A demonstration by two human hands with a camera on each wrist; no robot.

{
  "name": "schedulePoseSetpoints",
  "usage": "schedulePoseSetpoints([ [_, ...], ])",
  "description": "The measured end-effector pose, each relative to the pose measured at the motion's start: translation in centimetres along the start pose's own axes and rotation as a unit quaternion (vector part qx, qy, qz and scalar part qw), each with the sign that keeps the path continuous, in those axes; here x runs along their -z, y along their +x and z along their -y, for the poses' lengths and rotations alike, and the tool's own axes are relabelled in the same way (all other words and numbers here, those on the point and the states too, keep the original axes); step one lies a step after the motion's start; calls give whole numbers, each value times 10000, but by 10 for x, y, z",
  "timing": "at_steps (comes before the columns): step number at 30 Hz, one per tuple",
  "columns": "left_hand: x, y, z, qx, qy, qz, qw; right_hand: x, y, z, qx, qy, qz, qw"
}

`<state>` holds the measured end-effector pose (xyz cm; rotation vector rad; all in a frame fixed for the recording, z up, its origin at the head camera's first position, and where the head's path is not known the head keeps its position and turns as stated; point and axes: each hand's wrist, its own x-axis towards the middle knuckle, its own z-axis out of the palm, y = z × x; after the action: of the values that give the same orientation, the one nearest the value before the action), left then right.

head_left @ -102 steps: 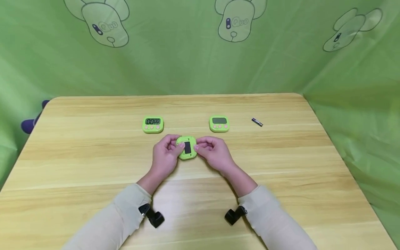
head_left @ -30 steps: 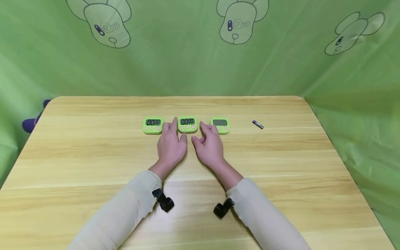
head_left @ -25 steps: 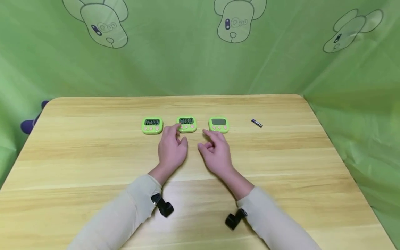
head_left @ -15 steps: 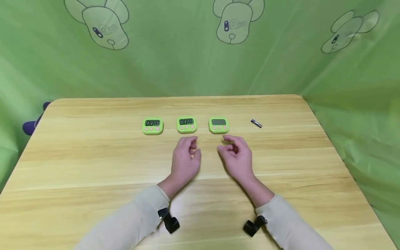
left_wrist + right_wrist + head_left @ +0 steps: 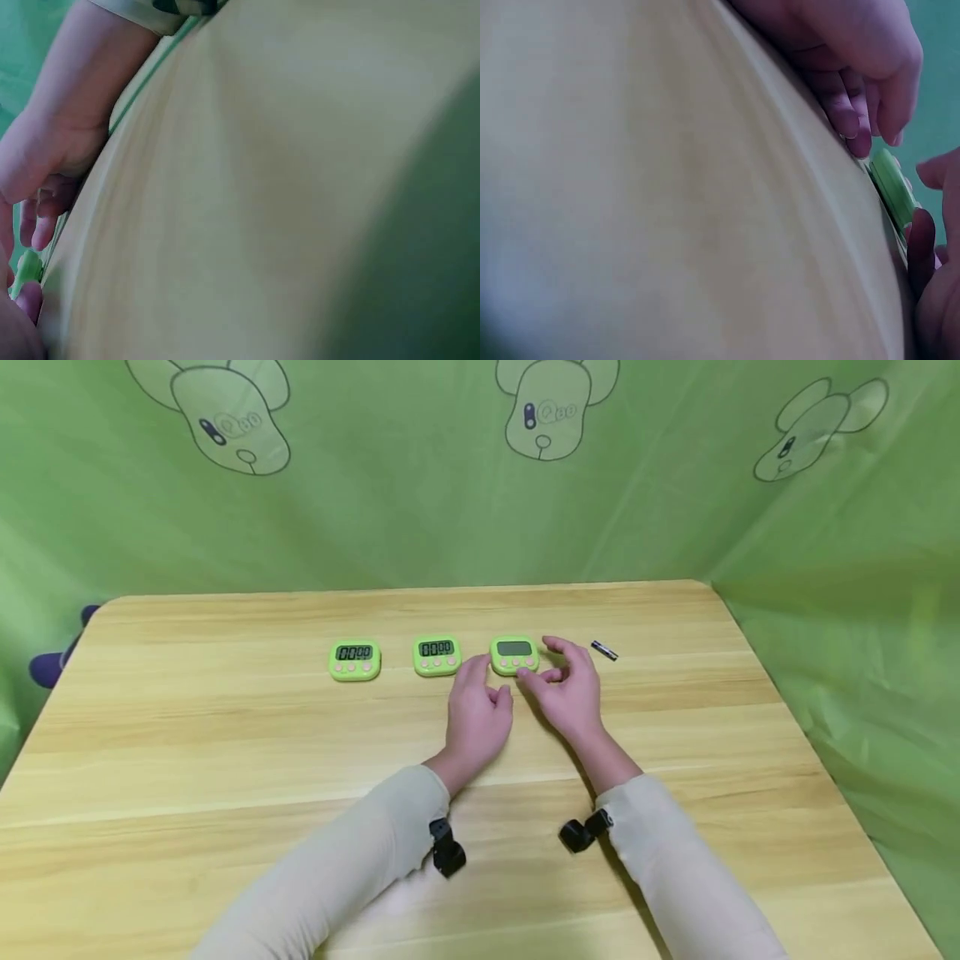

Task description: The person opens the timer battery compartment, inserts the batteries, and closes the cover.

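Observation:
Three green digital timers lie in a row on the table. The left timer point(image 5: 355, 661) and the middle timer point(image 5: 437, 657) both show zeros; the right timer point(image 5: 514, 654) has a blank screen. Around that right timer are both hands. My left hand point(image 5: 480, 714) has its fingers extended at the timer's lower left edge. The thumb of my right hand point(image 5: 567, 697) is by its lower right corner, the index finger bent beside its right side. Neither hand has lifted it. Both wrist views catch only part of the timer point(image 5: 892, 186) between the fingers; contact is hard to tell.
A small dark cylindrical battery point(image 5: 603, 650) lies just right of the right hand. The wooden table point(image 5: 225, 735) ends at a green curtain point(image 5: 420, 510) behind and at the sides. A black wrist camera sits on each sleeve.
Earlier both hands held a timer with its back up; it now lies face up in the middle, showing zeros. The hands then drew back and moved forward to the blank timer at right.

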<state>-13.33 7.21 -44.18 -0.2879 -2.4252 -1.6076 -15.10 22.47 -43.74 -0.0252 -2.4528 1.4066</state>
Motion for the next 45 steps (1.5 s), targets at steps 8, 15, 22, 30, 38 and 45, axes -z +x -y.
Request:
schedulePoseSetpoints([
  [8,-9,14,-2,338,900,89,9953,-3,6,3,-513,-303,71,9982],
  [15,-4,12,0,634,125,161,9978,-4,5,1,-897,28,60,9959],
  [22,-2,5,8,101,-580,-293,9978,3,-5,-2,-547,211,205,9981],
  [30,-2,3,9,-299,-985,-245,9944,15,-19,17,537,993,652,9915],
  [38,4,5,9,119,-1109,-164,9936,22,-22,26,193,1530,796,9848],
  [45,10,4,10,354,-1457,5,9887,17,-21,27,-270,1024,785,9913],
])
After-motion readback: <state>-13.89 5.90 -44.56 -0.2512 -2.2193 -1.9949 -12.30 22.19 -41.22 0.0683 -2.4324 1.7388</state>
